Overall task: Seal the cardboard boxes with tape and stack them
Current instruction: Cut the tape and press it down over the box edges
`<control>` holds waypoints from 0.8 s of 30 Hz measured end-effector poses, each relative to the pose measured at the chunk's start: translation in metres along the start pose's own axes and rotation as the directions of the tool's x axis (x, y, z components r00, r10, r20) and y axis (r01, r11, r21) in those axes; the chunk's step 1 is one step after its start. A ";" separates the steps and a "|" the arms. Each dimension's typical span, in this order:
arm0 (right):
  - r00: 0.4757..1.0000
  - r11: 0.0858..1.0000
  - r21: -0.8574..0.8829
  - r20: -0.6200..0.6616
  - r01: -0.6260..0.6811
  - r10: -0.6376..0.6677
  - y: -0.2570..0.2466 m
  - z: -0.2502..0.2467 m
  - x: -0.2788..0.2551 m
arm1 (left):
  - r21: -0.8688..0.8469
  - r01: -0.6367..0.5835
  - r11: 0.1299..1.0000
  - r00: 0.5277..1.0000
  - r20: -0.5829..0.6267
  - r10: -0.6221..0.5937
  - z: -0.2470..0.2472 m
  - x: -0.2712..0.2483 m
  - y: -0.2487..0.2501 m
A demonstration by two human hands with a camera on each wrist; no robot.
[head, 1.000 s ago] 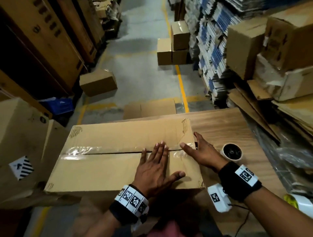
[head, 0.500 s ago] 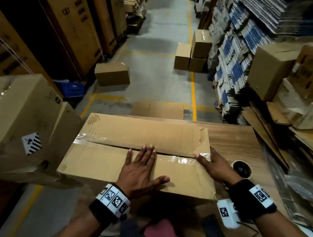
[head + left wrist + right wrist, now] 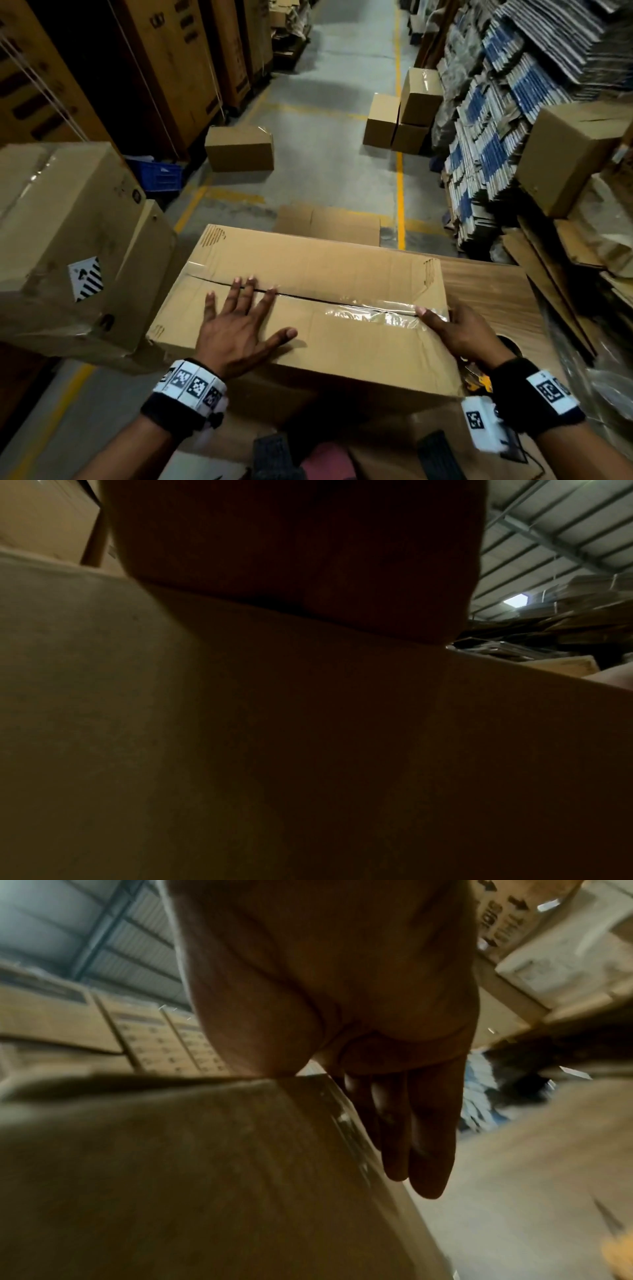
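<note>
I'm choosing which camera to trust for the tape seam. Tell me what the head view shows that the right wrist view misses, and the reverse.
Only the head view shows the left hand flat on the cardboard box and the clear tape along the top seam. Only the right wrist view shows the right hand's fingers lying straight down the box's end, with the roof above. Both show the right hand at the box's right end.

I stand in a warehouse: a concrete aisle (image 3: 329,113) with yellow floor lines (image 3: 400,192), tall stacked cartons (image 3: 178,51), bundled flat cardboard (image 3: 496,113) and a corrugated metal roof (image 3: 555,534).
</note>
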State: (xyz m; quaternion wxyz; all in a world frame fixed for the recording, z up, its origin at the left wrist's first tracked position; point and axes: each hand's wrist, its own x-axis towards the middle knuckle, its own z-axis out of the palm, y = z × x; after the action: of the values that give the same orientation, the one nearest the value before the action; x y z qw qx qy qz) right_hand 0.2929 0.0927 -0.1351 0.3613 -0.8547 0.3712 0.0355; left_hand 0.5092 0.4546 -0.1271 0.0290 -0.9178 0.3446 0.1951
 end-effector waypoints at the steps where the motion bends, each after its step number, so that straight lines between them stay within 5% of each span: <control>1: 1.000 0.998 -0.058 -0.027 -0.012 0.011 -0.004 -0.006 0.001 | -0.009 0.005 1.000 1.000 -0.007 -0.005 0.001 0.001 0.006; 5: 0.991 0.985 -0.172 -0.128 0.025 -0.047 -0.051 -0.030 -0.009 | -0.054 0.038 0.998 0.999 -0.031 -0.039 0.004 0.005 0.033; 11: 0.936 0.917 -0.188 0.075 0.351 -0.343 -0.163 0.013 -0.032 | -0.114 -0.003 0.993 1.000 -0.008 0.002 -0.002 0.009 0.021; 17: 0.889 0.848 -0.313 0.315 0.427 -0.332 -0.200 0.084 -0.024 | 0.051 -0.009 0.999 0.998 -0.067 0.013 -0.004 -0.003 -0.066; 24: 0.867 0.801 -0.373 0.368 0.468 -0.335 -0.230 0.107 -0.017 | 0.010 -0.019 1.000 0.996 -0.093 0.020 -0.006 -0.002 -0.073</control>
State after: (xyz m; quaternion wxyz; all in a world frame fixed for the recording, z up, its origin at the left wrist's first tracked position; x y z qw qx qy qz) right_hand 0.4553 0.2785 -0.0726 0.2017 -0.9598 0.1054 0.1643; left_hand 0.5575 0.5103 -0.1267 0.0152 -0.9222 0.3556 0.1510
